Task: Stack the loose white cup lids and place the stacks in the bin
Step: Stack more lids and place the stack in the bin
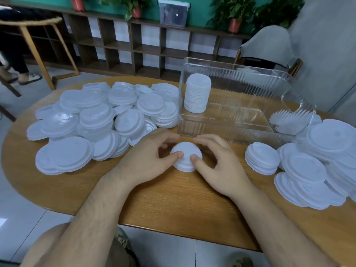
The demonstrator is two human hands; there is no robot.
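**Lid stock: one stack binned, most still loose**

- Wooden table [173, 199]: carries everything listed below.
- Left heap of lids [96, 116]: the biggest lot, loose and overlapping, unsorted. This is the bulk of what you have left.
- Right heap of lids [317, 164]: smaller, also loose, beside the bin's near right corner.
- Clear ribbed bin [250, 81]: stands at the far side of the table between the two heaps, mostly unfilled.
- Tall stack [197, 95]: upright in the bin's left end (the only finished item visible).
- Short stack [262, 160]: on the table, at the right heap's edge.
- Small stack [185, 157]: on the table just in front of the bin. Your left hand [146, 157] and right hand [217, 166] cup it, fingers curled round its rim and thumbs pressing on top.

The job looks to be at an early stage.
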